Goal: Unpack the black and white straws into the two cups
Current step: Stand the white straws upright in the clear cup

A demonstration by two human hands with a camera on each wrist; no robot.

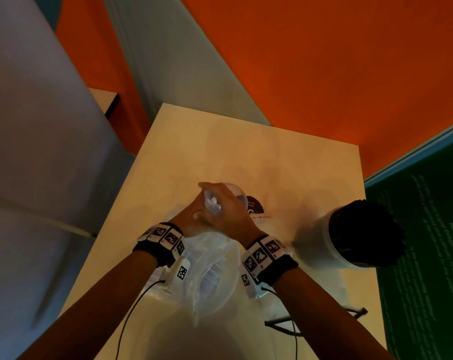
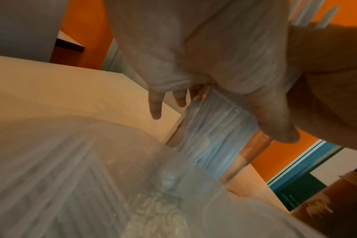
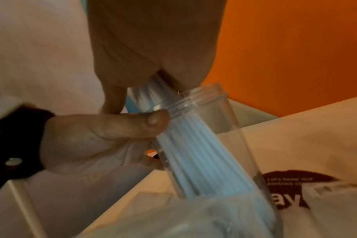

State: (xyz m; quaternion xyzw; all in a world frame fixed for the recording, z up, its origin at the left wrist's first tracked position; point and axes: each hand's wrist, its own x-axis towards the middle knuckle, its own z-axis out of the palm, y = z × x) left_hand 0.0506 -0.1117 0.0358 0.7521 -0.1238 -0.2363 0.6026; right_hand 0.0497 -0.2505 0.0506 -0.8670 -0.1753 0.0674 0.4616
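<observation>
A bundle of white straws (image 3: 196, 154), thin and pale with a bluish cast, standing slanted inside a clear cup (image 3: 214, 145) with a ribbed rim, their lower ends gathered at its bottom and their tops poking out past the rim. Set near the middle of the desk (image 1: 285, 157), tipped rather than upright, just beside a dark printed label (image 3: 296, 182) lying on the surface. Toward the right edge of the desk, well apart: a second cup (image 1: 321, 242), white in the head view, crammed with black straws (image 1: 363, 232) that bristle above its rim. Near the front edge, under both wrists: a crumpled clear plastic bag (image 1: 209, 271) with more white straws showing faintly through it.

Right hand (image 3: 153, 48) closed round the top of the white bundle, fingers curled and pressed together, straws emerging from the bottom of the fist straight into the cup mouth. Left hand (image 3: 104, 138) against the cup's side just under the rim, thumb laid flat along the glass, other fingers wrapping round behind as far as can be seen; clear plastic film draped over its palm. From the left wrist view, left fingers (image 2: 155, 104) pointing downward, slightly spread, film hanging over them; how firmly the cup is gripped cannot be told. Black marked bands (image 1: 163, 237) on both wrists, thin cables trailing back toward the front edge
</observation>
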